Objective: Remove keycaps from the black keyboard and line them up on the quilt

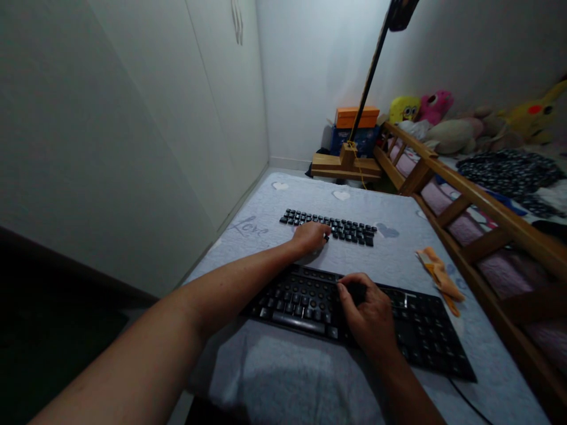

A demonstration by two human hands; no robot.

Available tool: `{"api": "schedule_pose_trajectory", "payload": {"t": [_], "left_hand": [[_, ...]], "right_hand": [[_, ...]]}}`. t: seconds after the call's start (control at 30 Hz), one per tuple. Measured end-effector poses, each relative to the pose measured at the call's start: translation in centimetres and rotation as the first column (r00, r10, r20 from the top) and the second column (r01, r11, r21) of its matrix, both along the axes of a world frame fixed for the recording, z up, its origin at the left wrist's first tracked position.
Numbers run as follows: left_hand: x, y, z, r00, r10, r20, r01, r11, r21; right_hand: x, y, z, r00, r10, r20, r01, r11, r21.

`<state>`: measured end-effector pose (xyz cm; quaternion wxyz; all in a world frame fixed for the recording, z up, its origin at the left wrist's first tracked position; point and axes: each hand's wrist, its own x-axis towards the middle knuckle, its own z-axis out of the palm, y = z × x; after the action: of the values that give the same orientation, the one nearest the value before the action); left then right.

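Observation:
A black keyboard [305, 322] lies on the pale cloth in front of me, many of its upper key positions bare of caps. Beyond it, loose black keycaps [354, 231] are laid out in rows. My left hand [310, 237] reaches over the keyboard to these rows, its fingers closed on a small black keycap [326, 238]. Above the middle of the keyboard, my right hand [370, 313] is curled with thumb and forefinger together; whatever is between them is too small to make out. A thin, shiny piece [406, 300] shows on the keyboard just right of this hand.
An orange cloth-like item [440, 274] lies to the right on the bedspread [305, 192]. A wooden bed rail [469, 195] runs along the right side, a white wardrobe [177, 118] along the left. A wooden stand [348, 162] with a black pole is at the far end. The keyboard cable [469, 401] trails bottom right.

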<state>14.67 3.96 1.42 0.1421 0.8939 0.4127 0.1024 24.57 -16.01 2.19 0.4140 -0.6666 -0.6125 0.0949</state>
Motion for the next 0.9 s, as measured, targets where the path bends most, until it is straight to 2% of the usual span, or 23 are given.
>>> {"api": "schedule_pose_trajectory", "payload": {"t": [0.2, 0.53, 0.9], "left_hand": [[-0.5, 0.3, -0.1, 0.996, -0.014, -0.087, 0.023, 0.994, 0.111], [1.2, 1.4, -0.4, 0.995, 0.075, -0.062, -0.074, 0.997, 0.014], [1.7, 1.3, -0.7, 0.994, 0.107, -0.012, -0.107, 0.994, 0.002]], "right_hand": [[-0.1, 0.1, -0.1, 1.0, 0.002, -0.011, -0.001, 1.0, 0.017], [-0.2, 0.1, 0.2, 1.0, 0.016, -0.008, -0.016, 1.0, 0.013], [-0.3, 0.1, 0.2, 0.999, 0.021, -0.024, -0.021, 1.0, -0.003]]}}
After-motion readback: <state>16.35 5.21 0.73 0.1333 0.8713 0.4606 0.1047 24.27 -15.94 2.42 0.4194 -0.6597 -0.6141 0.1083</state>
